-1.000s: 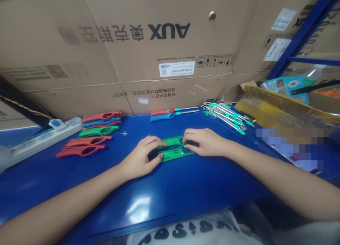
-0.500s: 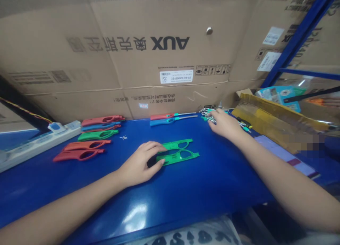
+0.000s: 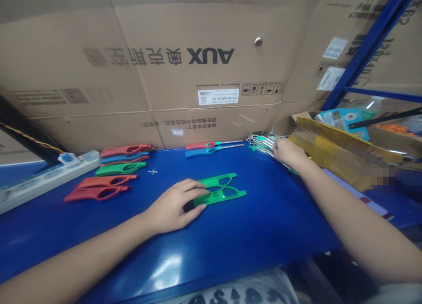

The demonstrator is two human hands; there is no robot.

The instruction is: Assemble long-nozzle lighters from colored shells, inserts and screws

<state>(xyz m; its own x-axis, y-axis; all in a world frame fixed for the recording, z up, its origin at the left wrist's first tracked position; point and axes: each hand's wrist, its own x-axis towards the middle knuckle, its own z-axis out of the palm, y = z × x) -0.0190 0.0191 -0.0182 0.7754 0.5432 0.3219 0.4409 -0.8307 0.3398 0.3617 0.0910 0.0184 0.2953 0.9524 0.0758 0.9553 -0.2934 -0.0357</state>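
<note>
Two green lighter casing halves [image 3: 220, 196] lie side by side on the blue table, loop-shaped trigger openings to the right. My left hand [image 3: 180, 205] curls its fingers and thumb around their left ends. At the back right is a pile of thin metal lighter rods [image 3: 262, 142] with green parts. My right hand [image 3: 290, 153] is at the right side of this pile, fingers closed on a metal rod; its fingertips are partly hidden. To the left of the pile, a red lighter [image 3: 201, 145] and a blue lighter [image 3: 201, 152] point their metal rods right.
Red, blue, green and orange lighter casings [image 3: 121, 168] lie in a row at left, beside a white power strip [image 3: 49, 181]. Small metal pins [image 3: 152, 171] lie near them. Cardboard [image 3: 148, 84] walls the back. A taped box [image 3: 332, 150] and a flat screen-like panel [image 3: 359, 192] stand right.
My right hand has shifted right and slightly down from the middle of the rod pile to its right side, fingers drawn closer together. My left hand stays on the green casing halves.
</note>
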